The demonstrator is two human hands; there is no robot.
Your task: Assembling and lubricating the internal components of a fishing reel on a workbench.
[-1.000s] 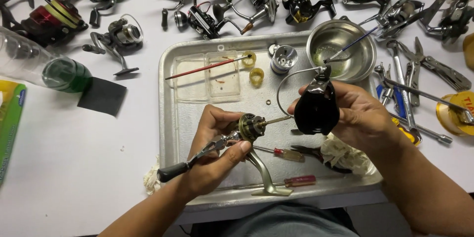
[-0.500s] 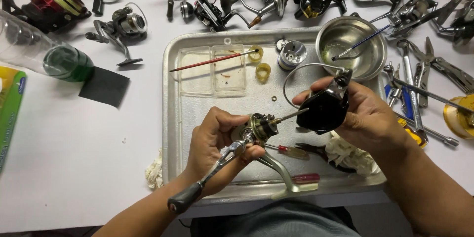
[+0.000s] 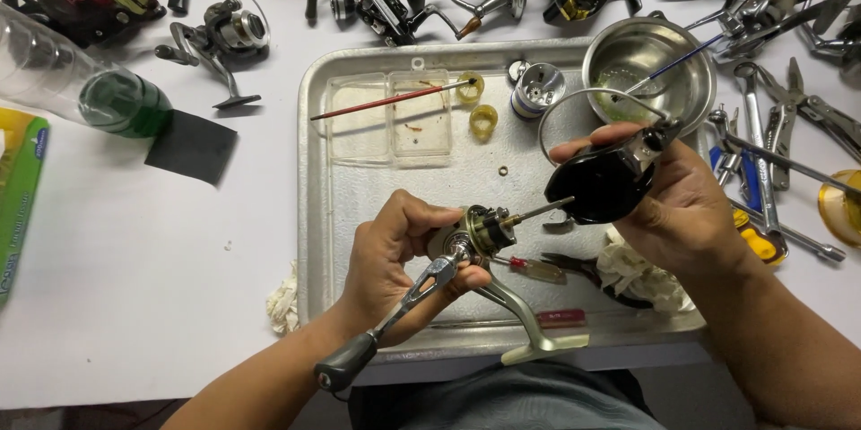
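- We hold the reel body (image 3: 475, 233) in our left hand (image 3: 395, 255), fingers wrapped round it, above the metal tray (image 3: 314, 215);
- right hand (image 3: 668, 206) fingers grip the black rotor (image 3: 596, 183), already off the shaft (image 3: 538, 212); further strip-down remains, we judge.

1. One metal tray (image 3: 314, 215) on the bench (image 3: 134, 304)
2. One steel bowl (image 3: 691, 62)
3. Two thin brushes: a red-handled one (image 3: 386, 100) and a blue-handled one (image 3: 677, 62)
4. Two small yellow rings (image 3: 483, 121)
5. One clear two-compartment box (image 3: 390, 125)
6. Two red-handled screwdrivers (image 3: 534, 269)
7. One silver spool (image 3: 536, 87)
8. One black square pad (image 3: 190, 147)
9. Two hands, the left hand (image 3: 395, 260) and the right hand (image 3: 682, 206), each with a reel part
10. Whole reels along the far edge: too crowded to count
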